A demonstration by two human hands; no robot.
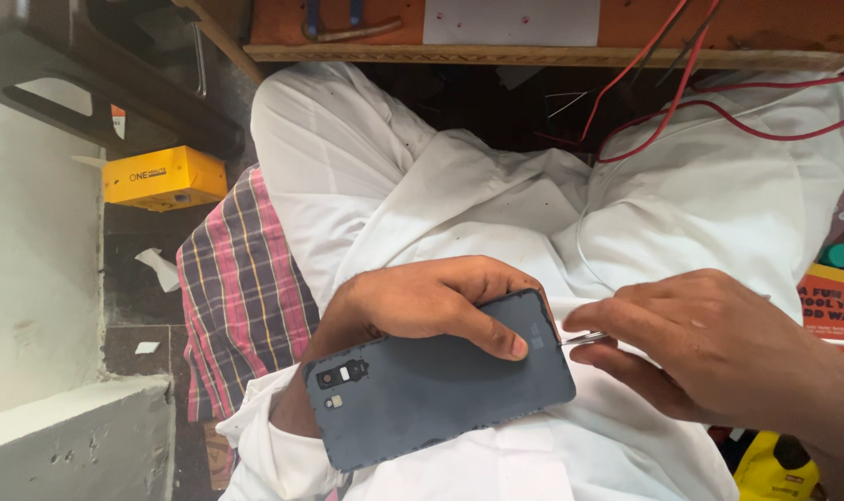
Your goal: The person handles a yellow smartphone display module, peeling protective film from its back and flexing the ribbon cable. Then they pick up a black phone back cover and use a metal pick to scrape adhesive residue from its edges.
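Observation:
My left hand (413, 301) grips a dark grey-blue phone (436, 390) that lies back side up over my lap, thumb pressed on its back near the right end. The camera cut-outs sit at the phone's left end. My right hand (709, 353) pinches a thin metal tool (581, 340) whose tip touches the phone's right edge. Both hands rest above my white garment (496, 195).
A plaid cloth (241, 297) lies at the left of my lap. A yellow box (162, 176) sits on the floor at the left. Red wires (682, 102) hang from a wooden bench edge (552, 56) above. An orange package (835, 301) and a yellow object (774, 468) are at the right.

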